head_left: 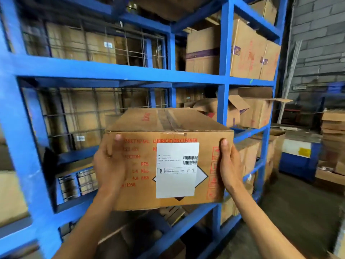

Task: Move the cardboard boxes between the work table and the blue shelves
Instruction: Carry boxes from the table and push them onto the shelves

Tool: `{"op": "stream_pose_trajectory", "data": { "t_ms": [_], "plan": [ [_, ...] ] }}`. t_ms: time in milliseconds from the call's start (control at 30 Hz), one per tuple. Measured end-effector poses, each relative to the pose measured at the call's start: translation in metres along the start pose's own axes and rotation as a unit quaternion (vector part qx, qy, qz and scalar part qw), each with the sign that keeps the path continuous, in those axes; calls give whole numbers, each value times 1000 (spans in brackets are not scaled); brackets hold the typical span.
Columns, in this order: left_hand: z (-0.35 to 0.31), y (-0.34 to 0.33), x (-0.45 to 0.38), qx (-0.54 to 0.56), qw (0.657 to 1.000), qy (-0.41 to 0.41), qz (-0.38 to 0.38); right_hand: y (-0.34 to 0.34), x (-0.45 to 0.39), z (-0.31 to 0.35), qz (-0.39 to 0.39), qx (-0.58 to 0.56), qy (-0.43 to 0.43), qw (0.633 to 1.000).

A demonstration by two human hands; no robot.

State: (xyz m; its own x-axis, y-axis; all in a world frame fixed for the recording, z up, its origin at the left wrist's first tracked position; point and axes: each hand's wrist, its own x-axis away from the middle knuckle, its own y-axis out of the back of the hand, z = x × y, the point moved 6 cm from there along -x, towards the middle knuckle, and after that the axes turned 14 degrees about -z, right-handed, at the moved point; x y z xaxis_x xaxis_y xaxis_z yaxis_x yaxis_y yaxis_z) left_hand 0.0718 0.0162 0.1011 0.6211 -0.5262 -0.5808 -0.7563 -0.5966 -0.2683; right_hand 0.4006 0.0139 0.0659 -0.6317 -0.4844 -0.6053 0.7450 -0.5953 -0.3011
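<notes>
Item: cardboard box (168, 156), sealed with tape along the top seam, red print reading "LUBRICATION CLEANER", white barcode label (177, 170) on the near face. Location: held in the air at frame centre, in front of the blue shelves (119, 71), level with the middle bay; not resting on any shelf.

Hold: left hand (109, 161) at the box's 9 o'clock edge, right hand (230, 161) at its 3 o'clock edge. Both press flat against the sides, thumbs laid up the near face. The fingers are round the far sides, out of view, so whether they are spread or together cannot be told.

Surroundings: wire mesh (89, 113) backs the bay at 10 o'clock; open-flapped boxes (248, 109) fill the bay at 2 o'clock.

Handling note (judgement): the printed weight suggests a moderate load. Keep the box level with equal inward pressure, shift a palm under the base before travel, and clear the upright posts squarely.
</notes>
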Motion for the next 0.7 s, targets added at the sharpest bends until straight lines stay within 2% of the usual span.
{"op": "stream_pose_trajectory", "data": {
  "t_ms": [133,367,700],
  "plan": [
    [-3,53,-24,-42,996,-42,-68,-57,18,-4,65,-55,-32,996],
    [-4,122,-46,-121,981,-45,-147,-134,49,-4,139,-105,-70,982],
    [11,132,-54,-143,974,-54,-170,-196,54,-32,211,-136,-85,964]
  ]
}}
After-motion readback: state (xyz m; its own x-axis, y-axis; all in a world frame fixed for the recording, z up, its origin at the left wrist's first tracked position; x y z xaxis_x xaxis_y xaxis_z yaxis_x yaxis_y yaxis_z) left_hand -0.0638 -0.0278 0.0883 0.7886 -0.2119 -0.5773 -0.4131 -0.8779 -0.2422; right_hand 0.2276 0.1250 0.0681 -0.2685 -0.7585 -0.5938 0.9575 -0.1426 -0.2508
